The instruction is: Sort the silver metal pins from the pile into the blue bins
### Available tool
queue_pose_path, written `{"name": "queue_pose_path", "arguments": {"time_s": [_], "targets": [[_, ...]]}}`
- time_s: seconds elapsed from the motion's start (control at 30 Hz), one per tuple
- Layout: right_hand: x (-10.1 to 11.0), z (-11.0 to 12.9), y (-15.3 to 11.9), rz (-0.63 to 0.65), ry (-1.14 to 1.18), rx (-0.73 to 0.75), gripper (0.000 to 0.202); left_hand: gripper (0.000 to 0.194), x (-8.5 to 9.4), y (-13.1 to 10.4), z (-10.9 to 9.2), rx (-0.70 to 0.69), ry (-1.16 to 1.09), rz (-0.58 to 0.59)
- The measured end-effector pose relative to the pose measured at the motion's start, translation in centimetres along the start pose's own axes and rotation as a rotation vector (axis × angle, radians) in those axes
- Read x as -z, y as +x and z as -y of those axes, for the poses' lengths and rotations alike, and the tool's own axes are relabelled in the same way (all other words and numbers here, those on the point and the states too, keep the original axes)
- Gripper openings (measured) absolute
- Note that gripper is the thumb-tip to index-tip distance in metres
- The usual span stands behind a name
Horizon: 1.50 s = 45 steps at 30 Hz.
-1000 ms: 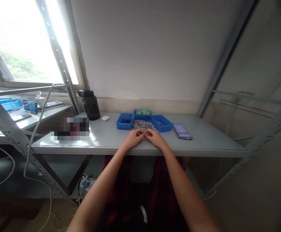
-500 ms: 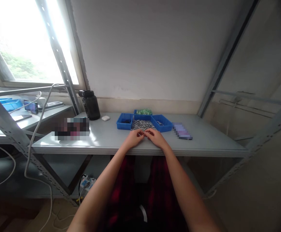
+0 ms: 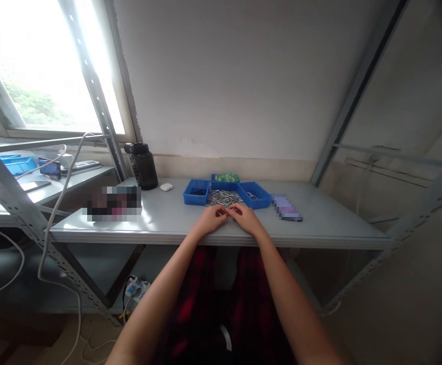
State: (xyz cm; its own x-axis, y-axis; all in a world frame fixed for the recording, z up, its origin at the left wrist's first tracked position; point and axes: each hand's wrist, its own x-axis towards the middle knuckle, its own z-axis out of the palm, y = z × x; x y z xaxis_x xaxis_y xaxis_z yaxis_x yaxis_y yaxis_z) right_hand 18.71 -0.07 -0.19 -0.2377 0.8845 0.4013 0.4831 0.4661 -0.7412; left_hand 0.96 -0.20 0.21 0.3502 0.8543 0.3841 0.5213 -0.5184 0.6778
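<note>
My left hand (image 3: 214, 218) and my right hand (image 3: 243, 217) meet fingertip to fingertip above the front of the table. Both are closed in a pinch; whatever sits between the fingers is too small to make out. Just beyond them lies a heap of small silvery metal pieces (image 3: 224, 197), like screws or pins. A blue bin (image 3: 195, 199) with dark small parts stands left of the heap. On its right is another blue bin (image 3: 261, 202) holding a few small pieces. Behind the heap, a third blue bin (image 3: 224, 185) contains green translucent material (image 3: 227, 177).
A phone (image 3: 287, 208) lies right of the bins on the grey table (image 3: 331, 218). To the left are a white earbud case (image 3: 167, 187), a dark bottle (image 3: 144, 167) and a blurred-out item (image 3: 112, 204). Metal shelf posts (image 3: 95, 91) and a white cable (image 3: 49, 223) flank the table's left side.
Both hands keep nearly the same pose, fingertips together. The whole view has shifted very slightly; nothing on the table has visibly moved.
</note>
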Motion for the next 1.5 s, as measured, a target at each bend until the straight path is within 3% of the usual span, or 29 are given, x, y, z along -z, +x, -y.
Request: {"name": "queue_pose_path", "arguments": {"time_s": [0.3, 0.67, 1.0, 1.23, 1.5], "targets": [[-0.1, -0.3, 0.2, -0.010, -0.019, -0.010, 0.021, 0.021, 0.4, -0.3, -0.9, 0.017, -0.019, 0.011], [-0.2, -0.8, 0.2, 0.032, -0.033, 0.007, 0.022, 0.021, 0.1, 0.1, 0.0, -0.005, -0.024, -0.015], [0.0, 0.3, 0.0, -0.019, -0.019, -0.062, 0.039, 0.016, 0.3, -0.3, -0.5, -0.015, 0.018, 0.008], [-0.2, -0.5, 0.2, -0.057, -0.046, -0.020, 0.022, 0.019, 0.2, -0.2, -0.5, 0.012, 0.001, 0.017], [-0.2, -0.6, 0.3, 0.015, -0.080, -0.014, 0.022, 0.024, 0.1, 0.0, -0.1, 0.006, -0.001, 0.002]]}}
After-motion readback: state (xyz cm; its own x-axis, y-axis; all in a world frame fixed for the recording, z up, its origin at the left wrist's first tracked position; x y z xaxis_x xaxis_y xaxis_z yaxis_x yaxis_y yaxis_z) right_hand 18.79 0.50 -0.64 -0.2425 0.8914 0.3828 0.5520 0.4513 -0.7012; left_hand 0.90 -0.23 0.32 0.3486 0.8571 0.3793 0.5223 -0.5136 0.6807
